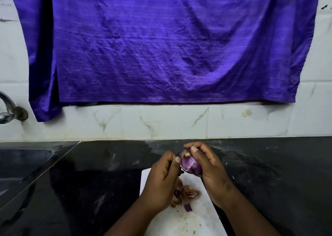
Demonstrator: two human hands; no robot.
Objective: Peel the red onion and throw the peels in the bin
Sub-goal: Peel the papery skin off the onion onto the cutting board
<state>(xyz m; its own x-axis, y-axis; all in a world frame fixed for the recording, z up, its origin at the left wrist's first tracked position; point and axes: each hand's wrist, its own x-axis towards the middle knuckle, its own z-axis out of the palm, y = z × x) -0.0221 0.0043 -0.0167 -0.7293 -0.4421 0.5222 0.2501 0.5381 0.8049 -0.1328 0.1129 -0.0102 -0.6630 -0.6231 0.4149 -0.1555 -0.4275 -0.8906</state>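
Head view: red onion (190,163) held in the air, low centre of frame, above the far end of a white cutting board (201,216). Its skin is mostly off: glossy purple flesh with pale veins, root end turned up and toward you.

Your right hand (211,169) grips it. The fingers wrap over the top and far side, and the thumb lies across the near face beside the root.

Your left hand (164,177) sits just left of the onion with its fingers curled inward and the thumb tip against the onion's left flank. Something thin and dark shows between thumb and forefinger, possibly a strip of skin. It is too small to say, so I cannot tell what those fingers hold, if anything.

Below your hands a loose heap of brown-red peels (186,190) lies on the board. A small purple scrap (188,207) sits nearer you, with fine crumbs around it.

The board rests on a black, glossy tabletop (89,181). A sink (23,162) is set into it at far left, with a metal tap (9,109) on the wall above.

Behind: white marble-pattern tiles (161,122), mostly covered by a hanging purple cloth (161,46).
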